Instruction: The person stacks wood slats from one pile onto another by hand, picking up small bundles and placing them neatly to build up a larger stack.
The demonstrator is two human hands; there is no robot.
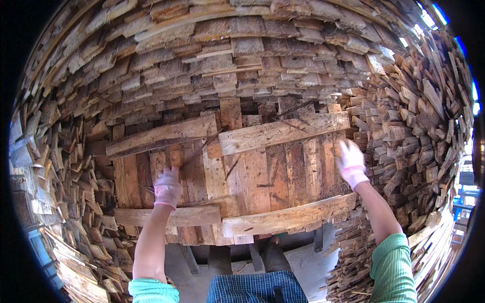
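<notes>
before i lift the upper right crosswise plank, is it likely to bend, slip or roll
The plank will probably stay stiff, since it looks like solid wood with some thickness. It may grip rather than slip, given its rough, marked surface. Rolling seems unlikely, as it is flat-sided and rests across the boards.

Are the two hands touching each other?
No, the left hand is at the left part of the planks, the right hand near their right edge.
</notes>
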